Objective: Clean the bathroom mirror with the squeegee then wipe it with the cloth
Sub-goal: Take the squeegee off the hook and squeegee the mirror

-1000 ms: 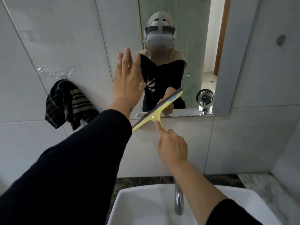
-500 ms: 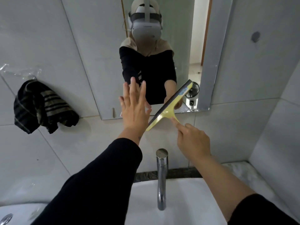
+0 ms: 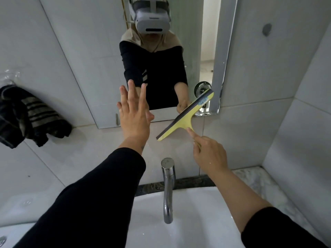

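Pale grey tiles cover the bathroom wall, with a white sink at the near edge. At far left a dark striped cloth hangs bunched against the tiles, well apart from both hands. Right of it the mirror stands on the wall. The left hand, in a black sleeve, is flat and spread, fingers straight and slightly apart, over the mirror's lower edge; whether the palm touches the glass cannot be told. Nearer, a chrome faucet rises over the sink. Farther right the yellow squeegee lies tilted, its dark blade crossing the mirror's lower right corner and the tile below. The right hand is closed around its handle, index finger stretched along the stem.
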